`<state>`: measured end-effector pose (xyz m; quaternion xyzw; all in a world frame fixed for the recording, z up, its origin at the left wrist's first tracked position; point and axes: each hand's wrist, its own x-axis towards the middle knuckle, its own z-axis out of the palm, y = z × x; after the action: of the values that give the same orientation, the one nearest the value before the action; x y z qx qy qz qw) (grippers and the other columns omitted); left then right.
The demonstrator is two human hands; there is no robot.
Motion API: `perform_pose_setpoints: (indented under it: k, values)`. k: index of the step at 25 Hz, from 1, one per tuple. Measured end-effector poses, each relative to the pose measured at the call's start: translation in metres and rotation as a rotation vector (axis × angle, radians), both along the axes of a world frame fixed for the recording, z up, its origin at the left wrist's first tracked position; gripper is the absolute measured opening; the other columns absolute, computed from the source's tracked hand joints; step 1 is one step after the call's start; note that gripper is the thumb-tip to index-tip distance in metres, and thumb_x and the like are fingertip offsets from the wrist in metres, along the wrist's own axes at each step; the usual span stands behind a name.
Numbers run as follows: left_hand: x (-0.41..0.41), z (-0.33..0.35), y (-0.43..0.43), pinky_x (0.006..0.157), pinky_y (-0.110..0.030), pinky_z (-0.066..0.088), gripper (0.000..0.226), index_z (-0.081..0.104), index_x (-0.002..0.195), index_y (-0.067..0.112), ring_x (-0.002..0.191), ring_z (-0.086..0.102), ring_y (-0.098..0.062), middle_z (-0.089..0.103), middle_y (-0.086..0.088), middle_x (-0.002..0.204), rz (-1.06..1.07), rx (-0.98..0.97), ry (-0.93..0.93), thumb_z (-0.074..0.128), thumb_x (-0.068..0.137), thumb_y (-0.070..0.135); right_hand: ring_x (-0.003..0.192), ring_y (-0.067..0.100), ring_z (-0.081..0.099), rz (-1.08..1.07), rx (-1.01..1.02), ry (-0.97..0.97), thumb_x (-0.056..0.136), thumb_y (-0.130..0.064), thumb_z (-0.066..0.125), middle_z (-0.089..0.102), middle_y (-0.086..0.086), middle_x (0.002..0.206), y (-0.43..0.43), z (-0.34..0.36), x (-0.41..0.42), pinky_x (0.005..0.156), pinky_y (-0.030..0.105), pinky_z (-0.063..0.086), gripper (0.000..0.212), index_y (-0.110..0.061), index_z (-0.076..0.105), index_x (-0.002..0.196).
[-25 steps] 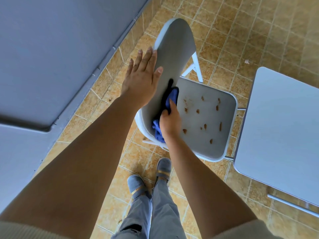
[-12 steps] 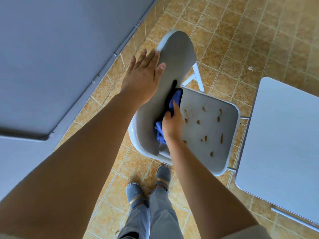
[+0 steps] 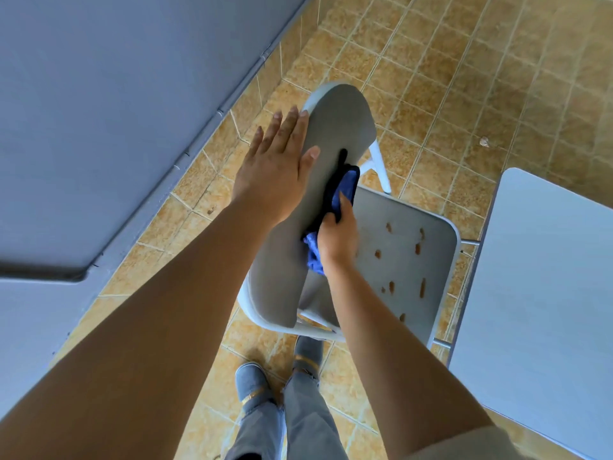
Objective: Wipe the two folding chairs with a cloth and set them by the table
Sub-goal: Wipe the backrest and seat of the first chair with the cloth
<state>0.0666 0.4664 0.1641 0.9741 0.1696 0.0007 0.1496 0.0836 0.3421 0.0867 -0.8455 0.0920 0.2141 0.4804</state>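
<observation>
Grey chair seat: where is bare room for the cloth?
Free: the far strip of the grey plastic chair seat, between the white frame tube and the brown spots; the pale grey flat surface on the right. Crowded: the seat's spotted middle; its left, where the right hand holds the blue cloth.

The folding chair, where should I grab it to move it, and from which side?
Probably the top rim of the backrest, from behind, beside the left hand: it stands clear of the seat, thin enough for fingers to curl over. The seat bears brown spots; the right hand holds the cloth against the front.
</observation>
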Motion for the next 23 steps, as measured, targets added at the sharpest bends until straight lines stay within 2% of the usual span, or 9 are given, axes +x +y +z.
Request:
perform_pose_setpoints:
  k: [3, 5, 7, 9, 13, 16, 19, 21, 23]
  values:
    - [0.0, -0.001, -0.001, 0.121, -0.038, 0.001, 0.059, -0.001, 0.153, 0.016, 0.149, -0.003, -0.019, 0.0, -0.001, 0.162, 0.011, 0.024, -0.008, 0.01, 0.101, 0.042, 0.114, 0.029, 0.053, 0.01, 0.007, -0.064, 0.094, -0.016, 0.038, 0.056, 0.005, 0.133, 0.02, 0.019, 0.04, 0.086, 0.026, 0.036, 0.053, -0.035, 0.037, 0.143]
    - [0.001, 0.0, -0.001, 0.121, -0.038, 0.001, 0.058, -0.001, 0.153, 0.016, 0.149, -0.003, -0.019, 0.0, -0.002, 0.162, 0.016, 0.034, 0.003, 0.01, 0.101, 0.041, 0.104, 0.031, 0.056, 0.051, 0.068, -0.219, 0.091, -0.013, 0.04, 0.062, 0.005, 0.124, 0.028, 0.029, 0.032, 0.087, 0.029, 0.042, 0.053, -0.033, 0.041, 0.141]
    - [0.001, 0.001, -0.001, 0.121, -0.038, 0.001, 0.059, -0.001, 0.153, 0.016, 0.149, -0.003, -0.019, 0.0, -0.002, 0.162, 0.021, 0.048, 0.006, 0.009, 0.101, 0.042, 0.087, 0.033, 0.058, 0.077, 0.136, -0.348, 0.086, -0.012, 0.04, 0.068, 0.007, 0.108, 0.022, 0.028, 0.007, 0.08, 0.039, 0.049, 0.055, -0.03, 0.048, 0.137]
    - [0.002, 0.001, -0.001, 0.121, -0.039, 0.002, 0.059, 0.0, 0.153, 0.016, 0.149, -0.002, -0.02, 0.001, -0.002, 0.162, 0.025, 0.062, -0.003, 0.009, 0.101, 0.041, 0.082, 0.034, 0.057, 0.074, 0.094, -0.35, 0.083, -0.013, 0.04, 0.069, 0.011, 0.107, 0.007, 0.016, -0.008, 0.076, 0.037, 0.049, 0.055, -0.028, 0.051, 0.134]
    - [0.002, 0.0, -0.002, 0.121, -0.039, 0.001, 0.058, 0.0, 0.153, 0.015, 0.149, -0.001, -0.02, 0.002, -0.002, 0.162, 0.031, 0.096, -0.002, 0.01, 0.101, 0.04, 0.109, 0.032, 0.055, 0.034, -0.012, -0.123, 0.093, -0.013, 0.041, 0.06, 0.007, 0.128, -0.001, -0.003, 0.023, 0.096, 0.033, 0.042, 0.05, -0.032, 0.043, 0.139]
    - [0.002, 0.0, -0.002, 0.121, -0.039, 0.0, 0.059, 0.0, 0.153, 0.015, 0.149, -0.003, -0.021, 0.002, -0.003, 0.162, 0.037, 0.113, 0.004, 0.009, 0.101, 0.041, 0.118, 0.029, 0.051, 0.001, -0.033, -0.122, 0.095, -0.016, 0.039, 0.055, 0.007, 0.135, 0.019, 0.014, 0.061, 0.09, 0.026, 0.036, 0.051, -0.032, 0.038, 0.143]
    - [0.003, 0.0, -0.002, 0.121, -0.039, -0.001, 0.061, 0.001, 0.153, 0.015, 0.149, -0.002, -0.021, 0.004, -0.004, 0.161, 0.044, 0.114, 0.004, 0.005, 0.099, 0.042, 0.099, 0.031, 0.058, 0.011, 0.043, -0.329, 0.088, -0.013, 0.038, 0.062, 0.009, 0.124, 0.04, 0.03, 0.055, 0.088, 0.033, 0.044, 0.054, -0.028, 0.043, 0.14]
    - [0.002, 0.0, -0.003, 0.121, -0.04, 0.0, 0.064, 0.001, 0.153, 0.014, 0.149, -0.001, -0.021, 0.005, -0.005, 0.161, 0.054, 0.12, 0.004, 0.001, 0.095, 0.044, 0.078, 0.035, 0.058, 0.068, 0.099, -0.505, 0.08, -0.01, 0.038, 0.069, 0.015, 0.107, 0.036, 0.027, 0.022, 0.074, 0.039, 0.048, 0.056, -0.021, 0.052, 0.134]
    - [0.002, 0.0, -0.003, 0.121, -0.039, -0.001, 0.064, 0.001, 0.153, 0.013, 0.149, -0.001, -0.021, 0.006, -0.005, 0.161, 0.055, 0.134, 0.0, 0.002, 0.096, 0.043, 0.072, 0.038, 0.055, 0.076, 0.092, -0.486, 0.078, -0.01, 0.04, 0.07, 0.017, 0.098, 0.019, 0.013, 0.0, 0.067, 0.035, 0.045, 0.056, -0.018, 0.057, 0.13]
